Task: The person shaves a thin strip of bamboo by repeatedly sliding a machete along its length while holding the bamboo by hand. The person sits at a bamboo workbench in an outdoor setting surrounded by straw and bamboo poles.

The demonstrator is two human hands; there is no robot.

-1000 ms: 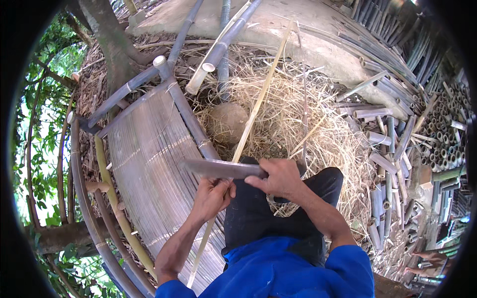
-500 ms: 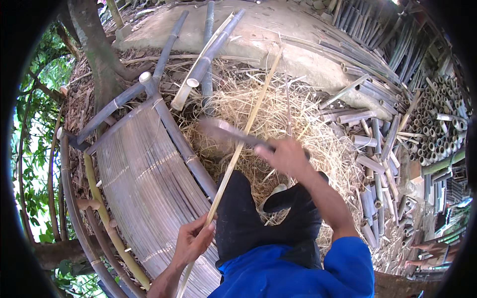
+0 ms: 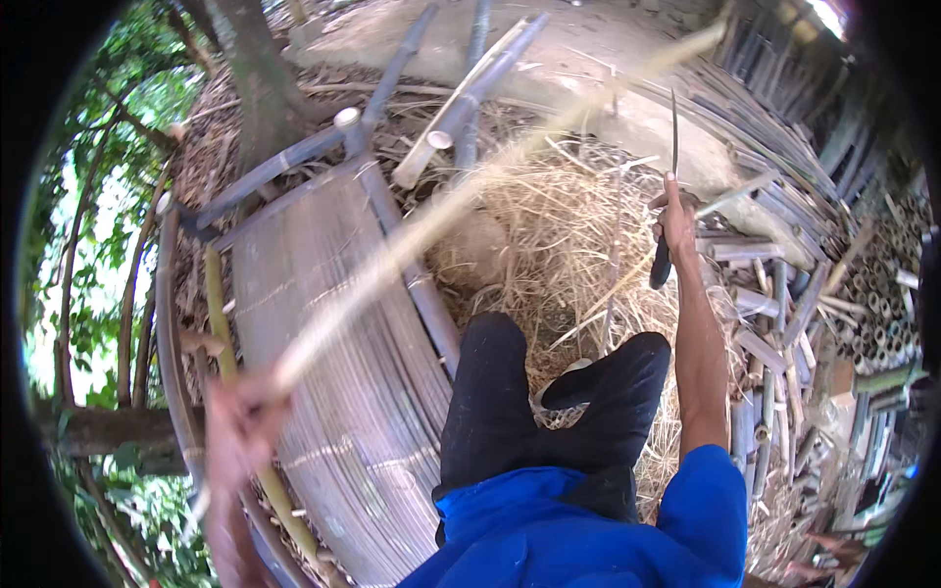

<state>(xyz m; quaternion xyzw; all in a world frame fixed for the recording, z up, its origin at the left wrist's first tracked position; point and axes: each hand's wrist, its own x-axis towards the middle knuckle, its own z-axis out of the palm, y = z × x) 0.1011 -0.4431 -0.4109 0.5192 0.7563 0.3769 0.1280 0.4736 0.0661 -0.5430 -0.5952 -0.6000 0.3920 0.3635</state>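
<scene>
My left hand (image 3: pixel 243 421), smeared by motion, is closed round the near end of a long, pale bamboo strip (image 3: pixel 392 257). The strip runs slantwise up to the far right, blurred along its length. Out to the right, my right hand (image 3: pixel 674 220) grips a knife (image 3: pixel 663 263) by its dark handle. Its narrow blade points away from me, apart from the strip. Below the strip lies a bamboo-slat bench (image 3: pixel 323 323) with a pole frame. A heap of pale shavings (image 3: pixel 578 235) covers the ground beyond my knees.
Dark bamboo poles (image 3: pixel 490 78) lean at the bench's far end, near a tree trunk (image 3: pixel 257 78). Cut bamboo pieces (image 3: pixel 755 294) lie on the right, beside a stack of tubes (image 3: pixel 882 304). Long poles (image 3: pixel 814 118) stand at the far right.
My left hand has swung left and outward with the strip, which now lies at a flatter slant. My right hand has drawn the knife away to the right, off the strip, its blade turned outward.
</scene>
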